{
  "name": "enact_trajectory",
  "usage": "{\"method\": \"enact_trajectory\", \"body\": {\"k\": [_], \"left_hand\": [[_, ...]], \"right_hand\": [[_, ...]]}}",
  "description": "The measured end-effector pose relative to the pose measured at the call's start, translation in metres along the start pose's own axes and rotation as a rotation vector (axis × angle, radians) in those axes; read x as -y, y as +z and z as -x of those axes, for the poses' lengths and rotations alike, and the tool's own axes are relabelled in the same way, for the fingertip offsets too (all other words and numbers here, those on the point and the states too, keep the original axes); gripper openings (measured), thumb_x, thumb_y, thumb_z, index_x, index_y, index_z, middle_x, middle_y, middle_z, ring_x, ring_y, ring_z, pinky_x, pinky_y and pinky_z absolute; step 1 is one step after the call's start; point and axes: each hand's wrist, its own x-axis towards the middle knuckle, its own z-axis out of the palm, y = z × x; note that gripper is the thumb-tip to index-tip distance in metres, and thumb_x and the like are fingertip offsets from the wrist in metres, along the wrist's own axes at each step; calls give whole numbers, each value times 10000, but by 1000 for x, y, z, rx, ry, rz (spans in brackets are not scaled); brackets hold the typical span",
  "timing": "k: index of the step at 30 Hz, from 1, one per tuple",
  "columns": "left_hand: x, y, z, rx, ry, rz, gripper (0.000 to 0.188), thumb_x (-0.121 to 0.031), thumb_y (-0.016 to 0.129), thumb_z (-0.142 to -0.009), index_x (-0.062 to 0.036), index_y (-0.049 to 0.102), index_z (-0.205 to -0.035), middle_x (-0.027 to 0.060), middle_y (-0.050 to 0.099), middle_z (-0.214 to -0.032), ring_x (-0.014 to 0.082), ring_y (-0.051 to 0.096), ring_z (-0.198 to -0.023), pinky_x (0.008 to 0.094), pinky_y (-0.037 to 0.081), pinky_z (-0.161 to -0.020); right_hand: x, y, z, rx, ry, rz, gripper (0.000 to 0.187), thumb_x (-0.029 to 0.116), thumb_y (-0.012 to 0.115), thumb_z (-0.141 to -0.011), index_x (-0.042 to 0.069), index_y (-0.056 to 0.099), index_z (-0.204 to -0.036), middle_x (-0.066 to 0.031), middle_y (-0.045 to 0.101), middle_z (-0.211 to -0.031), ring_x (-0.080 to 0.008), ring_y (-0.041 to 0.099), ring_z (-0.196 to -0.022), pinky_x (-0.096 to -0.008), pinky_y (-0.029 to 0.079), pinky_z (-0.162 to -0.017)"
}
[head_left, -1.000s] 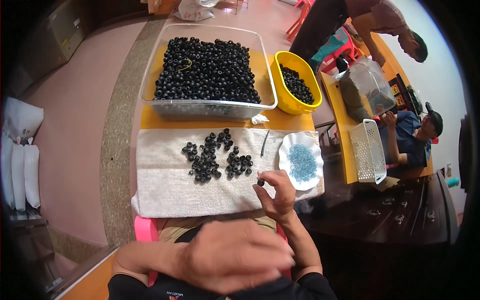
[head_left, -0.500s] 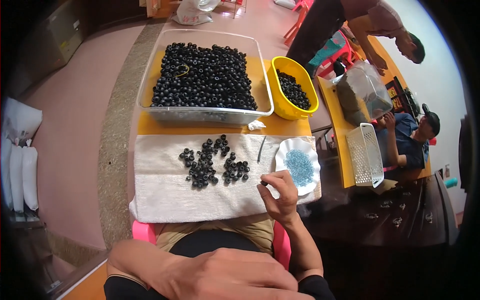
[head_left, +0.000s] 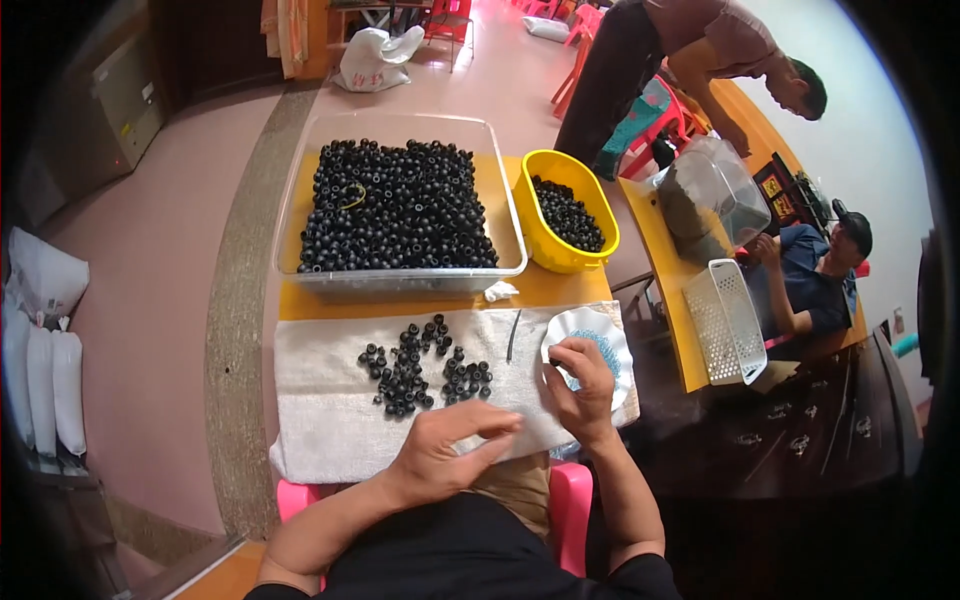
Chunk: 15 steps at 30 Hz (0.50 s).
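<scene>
Over the right part of the white towel (head_left: 330,440), my right hand (head_left: 588,390) pinches a small dark piece (head_left: 556,361), probably one of the black hollow round pieces. Its fingers partly cover a white scalloped plate (head_left: 624,385) of tiny blue-clear beads (head_left: 598,335). My left hand (head_left: 445,448) hovers near the towel's front edge, thumb and forefinger apart, nothing visible between them. Beyond it on the towel lie loose black hollow round pieces (head_left: 402,375), in a scattered pile. A thin dark stick (head_left: 514,335) rests left of the plate.
Behind the towel stand a clear plastic bin (head_left: 400,282) heaped with black pieces and a yellow tub (head_left: 565,258) holding more. A crumpled white tissue (head_left: 501,291) sits between them and the towel. At right, two people work beside another table with a white perforated basket (head_left: 715,335).
My left hand has moved forward from close to the camera to the towel's front edge. My right hand, still pinching, has shifted slightly right toward the plate. The view has tilted up somewhat.
</scene>
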Motion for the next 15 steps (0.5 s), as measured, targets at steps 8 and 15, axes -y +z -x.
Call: {"method": "enact_trajectory", "body": {"k": [8,15], "left_hand": [[51,-6,23,-158,-231,-2,196,19,706,-847,9,704,-1042,106,709,-979,163,684,-888,253,551,-765],[64,-24,28,-232,-84,-238,187,30,743,-797,6,717,-981,131,721,-921,185,699,-798,276,552,-708]], "right_hand": [[-26,-15,-18,-4,46,13,263,-74,710,-789,-8,640,-1034,-115,623,-990,-190,654,-886,-259,544,-766],[-49,-25,-61,17,66,56,227,-22,712,-842,-24,635,-1056,-105,637,-1012,-149,655,-882,-248,544,-770]]}}
